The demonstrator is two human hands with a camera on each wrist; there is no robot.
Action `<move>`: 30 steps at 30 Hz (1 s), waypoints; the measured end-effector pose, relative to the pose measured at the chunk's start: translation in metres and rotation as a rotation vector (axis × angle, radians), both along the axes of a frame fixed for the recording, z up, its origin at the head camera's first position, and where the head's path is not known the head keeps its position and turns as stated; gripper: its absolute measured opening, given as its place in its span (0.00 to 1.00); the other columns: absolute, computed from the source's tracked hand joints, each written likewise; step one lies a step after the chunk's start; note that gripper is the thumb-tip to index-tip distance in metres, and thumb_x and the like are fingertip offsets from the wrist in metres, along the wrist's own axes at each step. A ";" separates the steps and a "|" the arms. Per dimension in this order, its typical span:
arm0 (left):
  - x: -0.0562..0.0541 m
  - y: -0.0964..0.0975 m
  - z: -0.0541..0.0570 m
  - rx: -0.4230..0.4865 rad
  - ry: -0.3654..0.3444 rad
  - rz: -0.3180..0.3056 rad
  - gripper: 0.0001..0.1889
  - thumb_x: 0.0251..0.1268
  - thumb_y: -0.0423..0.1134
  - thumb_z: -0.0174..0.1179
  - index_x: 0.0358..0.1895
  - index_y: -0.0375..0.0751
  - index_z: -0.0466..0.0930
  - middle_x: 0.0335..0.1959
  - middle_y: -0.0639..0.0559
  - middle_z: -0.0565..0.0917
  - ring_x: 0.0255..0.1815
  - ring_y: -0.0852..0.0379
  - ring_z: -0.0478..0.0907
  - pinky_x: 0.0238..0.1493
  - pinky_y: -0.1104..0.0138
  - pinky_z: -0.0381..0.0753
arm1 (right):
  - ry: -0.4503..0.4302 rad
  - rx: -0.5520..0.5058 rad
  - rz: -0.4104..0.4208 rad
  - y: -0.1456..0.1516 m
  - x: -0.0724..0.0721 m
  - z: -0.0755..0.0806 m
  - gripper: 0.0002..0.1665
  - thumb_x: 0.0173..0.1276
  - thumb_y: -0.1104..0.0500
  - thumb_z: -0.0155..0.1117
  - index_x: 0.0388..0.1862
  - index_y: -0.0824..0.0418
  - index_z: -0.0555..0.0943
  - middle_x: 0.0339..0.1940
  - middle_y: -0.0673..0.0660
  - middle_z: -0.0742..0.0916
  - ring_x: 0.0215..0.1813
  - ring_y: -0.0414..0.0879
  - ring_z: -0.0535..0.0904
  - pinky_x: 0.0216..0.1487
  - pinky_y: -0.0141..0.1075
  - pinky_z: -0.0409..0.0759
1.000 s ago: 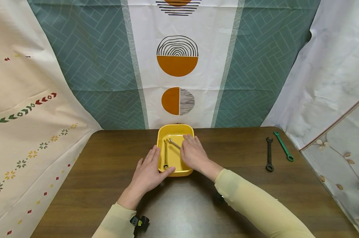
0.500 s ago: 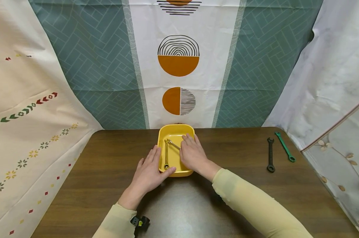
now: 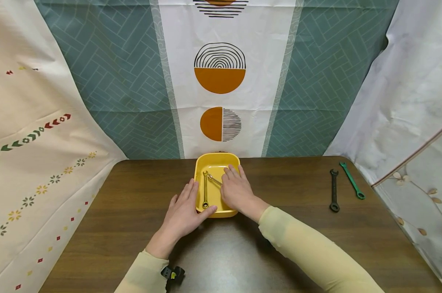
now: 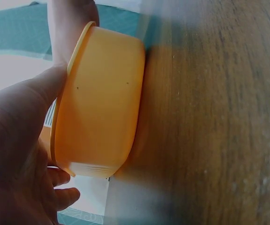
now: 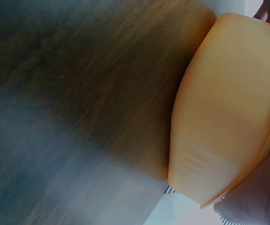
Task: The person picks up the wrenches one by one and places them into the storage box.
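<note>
A yellow plastic tray (image 3: 225,213) sits near the table's back edge. My left hand (image 3: 182,211) holds its near left corner, thumb over the front rim and fingers along the left side; the left wrist view shows the tray's outer wall beyond the thumb. Inside lies a brass-coloured combination wrench (image 3: 205,189), lengthwise along the left. Beside it a silver wrench (image 3: 215,179) slants under my right hand (image 3: 239,191), which holds it over the tray's right side. That wrench's other end, and my right thumb, are hidden.
To the far right lie a black wrench (image 3: 334,191) and a green wrench (image 3: 352,181), apart from each other on the brown wooden table (image 3: 144,191). A patterned cloth (image 3: 221,81) hangs right behind the tray.
The silver wrench's visible end has shifted slightly toward me, near the brass-coloured wrench, while the right hand has moved a little left. The left hand and the tray have stayed put.
</note>
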State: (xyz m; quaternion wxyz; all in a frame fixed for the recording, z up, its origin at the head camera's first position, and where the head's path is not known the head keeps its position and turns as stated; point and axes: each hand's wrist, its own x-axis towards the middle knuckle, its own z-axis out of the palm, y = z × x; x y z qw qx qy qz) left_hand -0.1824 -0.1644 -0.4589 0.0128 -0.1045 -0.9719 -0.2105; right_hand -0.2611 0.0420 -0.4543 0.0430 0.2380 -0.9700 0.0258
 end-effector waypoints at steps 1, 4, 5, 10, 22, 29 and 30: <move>0.000 0.000 0.000 0.001 0.000 0.000 0.62 0.72 0.81 0.55 0.90 0.34 0.50 0.92 0.40 0.51 0.91 0.41 0.51 0.81 0.29 0.55 | -0.008 0.006 -0.003 -0.001 0.000 0.001 0.22 0.88 0.54 0.54 0.66 0.68 0.82 0.83 0.66 0.74 0.89 0.61 0.58 0.89 0.60 0.43; 0.001 0.000 0.000 0.004 -0.007 0.001 0.62 0.72 0.81 0.55 0.90 0.34 0.50 0.92 0.40 0.50 0.91 0.41 0.50 0.82 0.30 0.54 | -0.013 0.018 -0.009 -0.002 0.003 0.005 0.23 0.87 0.54 0.54 0.67 0.68 0.82 0.82 0.66 0.75 0.89 0.61 0.59 0.89 0.60 0.45; 0.001 0.000 0.000 0.004 -0.009 0.001 0.62 0.72 0.81 0.55 0.90 0.34 0.49 0.92 0.40 0.50 0.91 0.41 0.50 0.82 0.30 0.54 | -0.015 0.027 -0.011 -0.002 0.004 0.006 0.23 0.87 0.54 0.54 0.67 0.68 0.82 0.82 0.66 0.75 0.89 0.61 0.59 0.89 0.60 0.45; 0.001 0.000 0.000 0.002 -0.014 0.000 0.62 0.72 0.81 0.55 0.90 0.34 0.49 0.92 0.41 0.49 0.91 0.41 0.50 0.82 0.30 0.54 | -0.011 0.058 -0.017 -0.003 0.004 0.008 0.23 0.87 0.52 0.55 0.67 0.68 0.82 0.81 0.65 0.77 0.89 0.61 0.60 0.88 0.60 0.46; 0.000 0.000 0.000 0.004 -0.008 -0.001 0.62 0.72 0.79 0.57 0.90 0.34 0.50 0.92 0.40 0.50 0.91 0.40 0.51 0.81 0.29 0.54 | -0.013 0.155 -0.029 -0.006 0.004 0.010 0.24 0.89 0.51 0.54 0.68 0.67 0.83 0.80 0.64 0.78 0.89 0.60 0.59 0.89 0.60 0.46; -0.001 0.001 0.000 0.002 -0.008 0.000 0.62 0.72 0.79 0.57 0.90 0.34 0.50 0.92 0.40 0.50 0.91 0.40 0.51 0.81 0.29 0.55 | -0.036 0.214 -0.021 -0.008 0.001 0.007 0.23 0.87 0.53 0.56 0.67 0.65 0.85 0.77 0.64 0.81 0.89 0.60 0.59 0.88 0.62 0.42; -0.001 0.000 0.000 0.002 -0.009 0.001 0.62 0.72 0.79 0.57 0.90 0.34 0.50 0.92 0.40 0.50 0.91 0.40 0.51 0.81 0.29 0.54 | -0.038 0.224 -0.018 -0.008 0.001 0.007 0.22 0.87 0.53 0.56 0.67 0.65 0.85 0.76 0.64 0.81 0.89 0.60 0.59 0.88 0.62 0.42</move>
